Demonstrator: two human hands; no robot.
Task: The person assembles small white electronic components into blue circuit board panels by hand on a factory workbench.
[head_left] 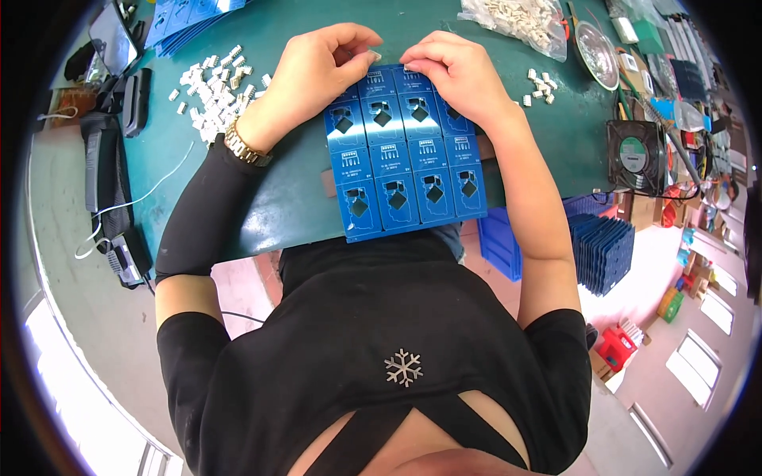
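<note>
A blue circuit board panel (383,178), marked with rows of dark diamond shapes, lies at the table's near edge and overhangs it slightly. Above its far left edge, my left hand (329,63) is closed, thumb and fingers drawn together; a tiny pale bit shows at the thumb tip, too small to name. My right hand (460,75) pinches at the panel's far edge, its fingertips hiding whatever is between them. To the left of my left hand lies a loose pile of small white connectors (213,103).
A clear bag of white connectors (520,24) and a few loose connectors (540,87) lie at right, near a round dish (597,55) and a black fan (636,157). More blue panels (186,20) are stacked at far left. A blue crate (500,242) stands below the table's right side.
</note>
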